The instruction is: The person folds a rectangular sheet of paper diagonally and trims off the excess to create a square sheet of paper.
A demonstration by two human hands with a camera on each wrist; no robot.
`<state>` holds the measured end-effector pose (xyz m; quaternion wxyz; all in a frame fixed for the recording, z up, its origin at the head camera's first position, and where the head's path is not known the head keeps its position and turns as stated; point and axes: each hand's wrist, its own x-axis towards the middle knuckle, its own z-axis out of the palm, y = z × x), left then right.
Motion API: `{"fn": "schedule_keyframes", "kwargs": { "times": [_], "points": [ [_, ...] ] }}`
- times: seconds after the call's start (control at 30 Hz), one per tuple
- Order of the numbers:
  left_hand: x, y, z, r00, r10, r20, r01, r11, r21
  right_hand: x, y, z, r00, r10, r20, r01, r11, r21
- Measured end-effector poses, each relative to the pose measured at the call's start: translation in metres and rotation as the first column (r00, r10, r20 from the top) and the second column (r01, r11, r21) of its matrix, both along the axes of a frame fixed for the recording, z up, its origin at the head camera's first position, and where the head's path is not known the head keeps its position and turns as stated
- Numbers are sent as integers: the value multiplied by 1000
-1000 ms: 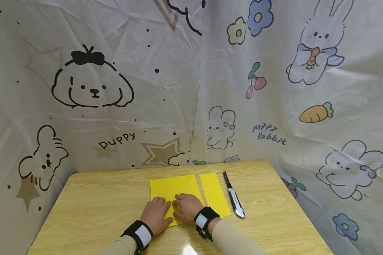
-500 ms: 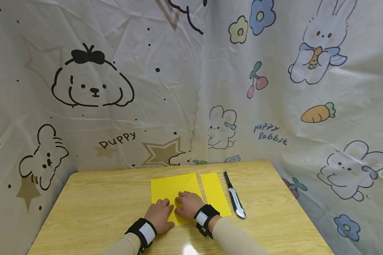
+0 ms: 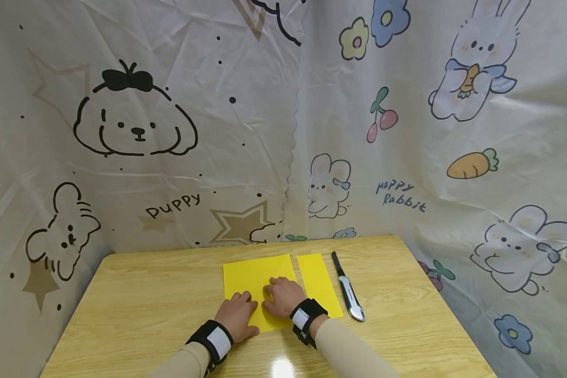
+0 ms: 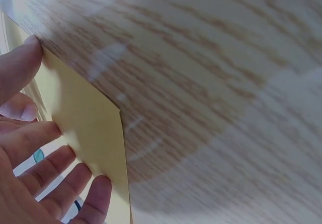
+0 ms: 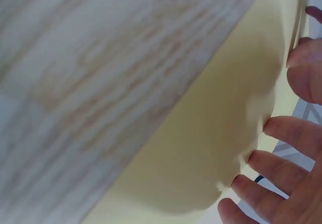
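Observation:
A yellow sheet of paper [image 3: 250, 273] lies flat on the wooden table, with a faint diagonal line near its far right corner. My left hand [image 3: 236, 316] rests on the sheet's near left part, its thumb at the near edge; in the left wrist view its fingertips touch the paper [image 4: 85, 103]. My right hand [image 3: 285, 298] presses on the sheet's right half with bent, relaxed fingers. The right wrist view has several fingertips [image 5: 274, 126] of this hand touching the paper [image 5: 201, 128]. Neither hand grips the sheet.
Just right of the sheet lies a narrow yellow paper strip [image 3: 318, 283]. Beside that, a utility knife [image 3: 349, 291] lies with its black end pointing away. A printed curtain [image 3: 245, 131] hangs behind the wooden table [image 3: 151, 299] and along its sides.
My right hand has slid a little away from me and to the right over the sheet. The left hand has shifted slightly rightward. Sheet, strip and knife lie much as before.

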<state>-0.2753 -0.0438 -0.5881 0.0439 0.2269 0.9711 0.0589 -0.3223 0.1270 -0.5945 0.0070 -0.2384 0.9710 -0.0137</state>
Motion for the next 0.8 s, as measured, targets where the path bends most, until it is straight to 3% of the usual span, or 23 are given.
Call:
{"fn": "schedule_keyframes", "kwargs": {
  "times": [0.2,0.4,0.8],
  "points": [
    [-3,0,-4,1000,11,5,-11,1000,2,-13,9,-2,998,-58,5,57,998,12],
    [-1,0,0,1000,20,3,-20,1000,-9,-24,10,-3,998,-59,-25,60,997,48],
    [-1,2,0,1000,14,-5,-14,999,-30,-50,16,10,986,-157,53,152,985,85]
  ]
}}
